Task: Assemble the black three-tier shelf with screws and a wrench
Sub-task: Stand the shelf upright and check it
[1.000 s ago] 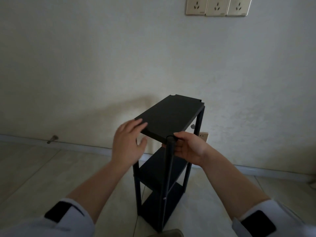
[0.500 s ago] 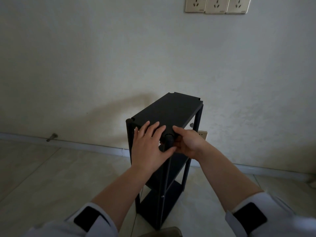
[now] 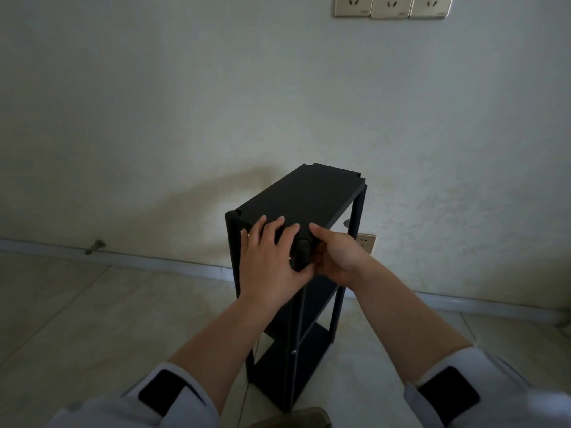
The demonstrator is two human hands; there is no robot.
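Black three-tier shelf (image 3: pixel 312 196) standing upright on the tiled floor (image 3: pixel 77 319), close in front of the pale wall (image 3: pixel 216 103), narrow end turned toward the camera. Top board flat and level, notched at its far corners; middle and bottom boards visible below between the thin black posts. Near-left post (image 3: pixel 232 242) capped at the top board's near-left corner; near-right post (image 3: pixel 302 253) rising at the near-right corner, its rounded top showing between the two hands. Small pale screw head on that same post low down, near the bottom board.

Left hand (image 3: pixel 272 257) laid palm-down on the near end of the top board, fingers straight and slightly spread, thumb reaching across to touch the near-right post. Right hand (image 3: pixel 335 256) at the right side of that post, fingers curled round it just below the cap, index finger lying over the board's near edge. Whether anything small is held inside the right hand: cannot tell.

Both forearms bare, white sleeves with dark cuffs at the bottom of the view.

Behind the shelf, low on the wall, one pale socket (image 3: pixel 366 242) just right of the right-hand posts. High above the shelf, a row of three sockets (image 3: pixel 391 6). Left of the shelf, a small grey doorstop (image 3: pixel 95 246) at the skirting.
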